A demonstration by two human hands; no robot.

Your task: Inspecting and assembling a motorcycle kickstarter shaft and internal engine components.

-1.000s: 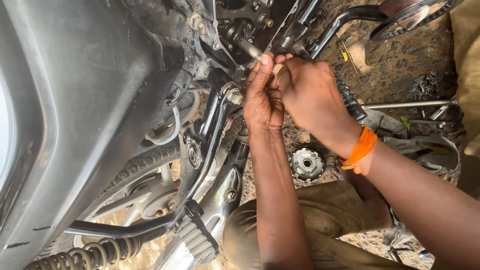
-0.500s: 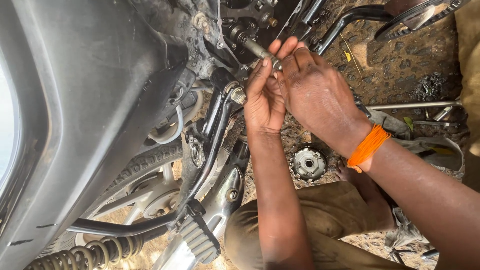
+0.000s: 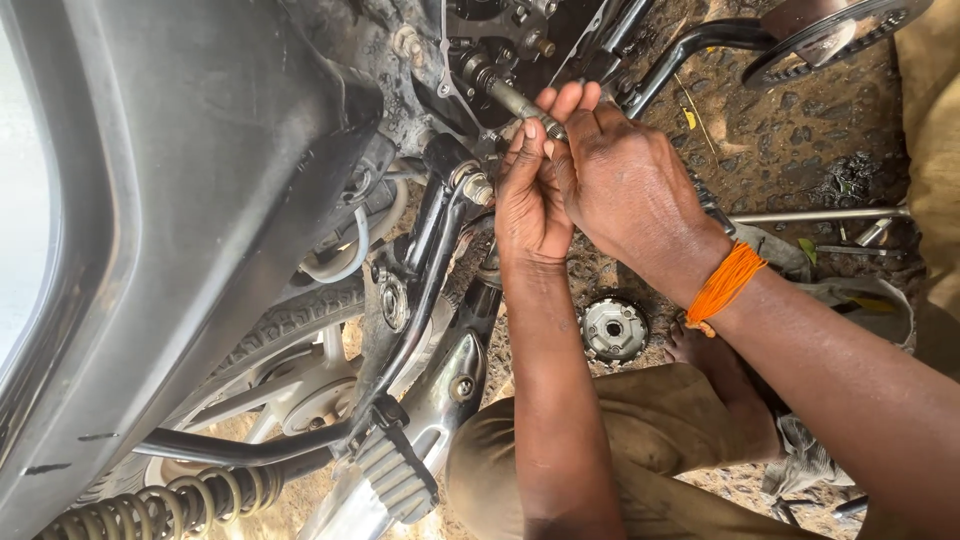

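Your hands are working together at the tip of the short grey steel shaft that is sticking out of the open, oily side of the black motorcycle engine: your left hand is pinching the threaded end of the shaft between thumb and fingertips, and your right hand, the one with the orange thread band at the wrist, is curling over it from the other side with fingers partly closed, though whether it is gripping the shaft or a small part on it is hidden. The shaft is looking rigid and fixed into the engine, so it is not going to give; it is probably greasy and slick, and the threads are offering you the best purchase, so you are doing well taking it at the very end with your fingertips. Below your wrists a round silver toothed clutch hub is lying loose on the dirt ground; it is likely heavy for its size and best lifted by its rim. The only container in view is a pale bowl-like vessel just beyond your right forearm, and what it is holding cannot be made out.
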